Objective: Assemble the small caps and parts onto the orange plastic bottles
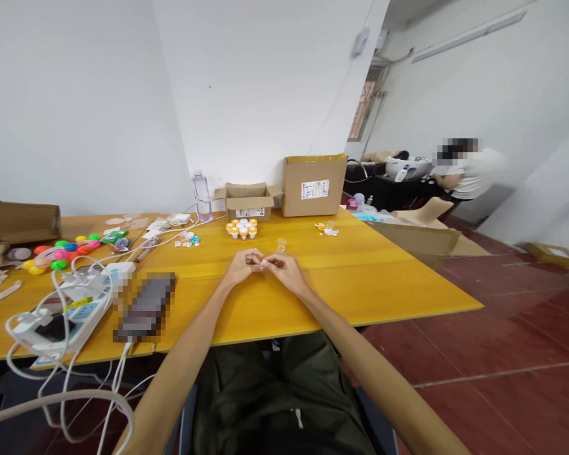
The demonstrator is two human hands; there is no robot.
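Both hands are meeting over the yellow table (360,278): left hand (243,263) and right hand (284,266) curled nearly closed, fingertips pinching something tiny and white between them, too small to identify. Looks like fiddly assembling; steady fingers needed next. Orange-capped vials (241,229) are sitting just beyond. Box (314,185) label is unreadable.

Bare forearms, no sleeves, dark olive-green trousers (284,392)
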